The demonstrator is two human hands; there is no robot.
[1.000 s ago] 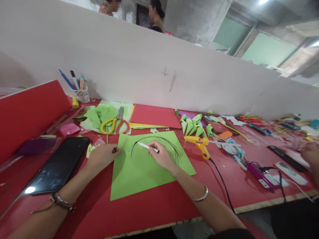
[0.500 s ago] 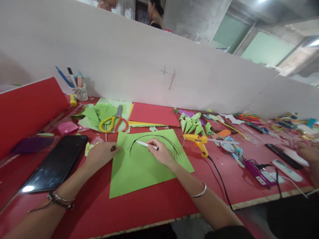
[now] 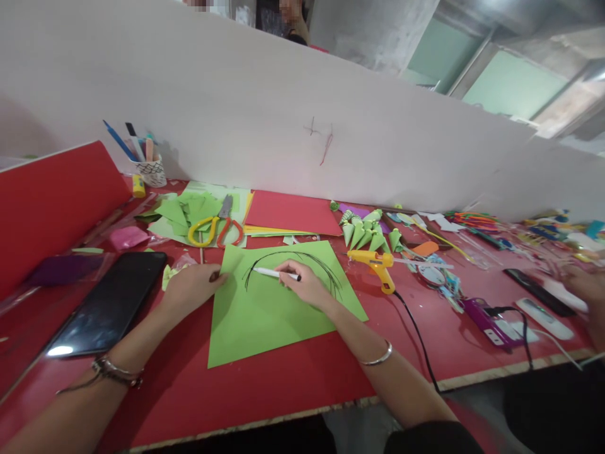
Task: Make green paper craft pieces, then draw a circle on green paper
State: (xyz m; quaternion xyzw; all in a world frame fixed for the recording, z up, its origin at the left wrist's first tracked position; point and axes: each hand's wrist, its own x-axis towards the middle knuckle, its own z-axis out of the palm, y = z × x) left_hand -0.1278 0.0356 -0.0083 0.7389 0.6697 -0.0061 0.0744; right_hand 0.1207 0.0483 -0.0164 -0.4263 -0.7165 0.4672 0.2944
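Observation:
A green sheet of paper (image 3: pixel 269 321) lies on the red table (image 3: pixel 236 403), with several black curved lines across its upper half. My right hand (image 3: pixel 305 284) is closed round a white pen (image 3: pixel 269 272) whose tip touches the left part of the curve. At the sheet's left edge rests my left hand (image 3: pixel 198 287), its fingers bent together on the paper's edge. Just behind the sheet are scissors (image 3: pixel 215 227) with yellow and red handles. A yellow glue gun (image 3: pixel 378 268) lies to the right of the sheet.
A black phone (image 3: pixel 111 302) lies left. Behind are a pen cup (image 3: pixel 152 171), a red paper stack (image 3: pixel 293 213), green paper cones (image 3: pixel 363 232) and green scraps (image 3: pixel 189 211). A purple power strip (image 3: pixel 486 321) is at right, near another person's hand (image 3: pixel 583 284).
The pen tip has moved slightly left and down along the curve, with my right hand. My left hand stays at the sheet's edge. The camera view has shifted a little.

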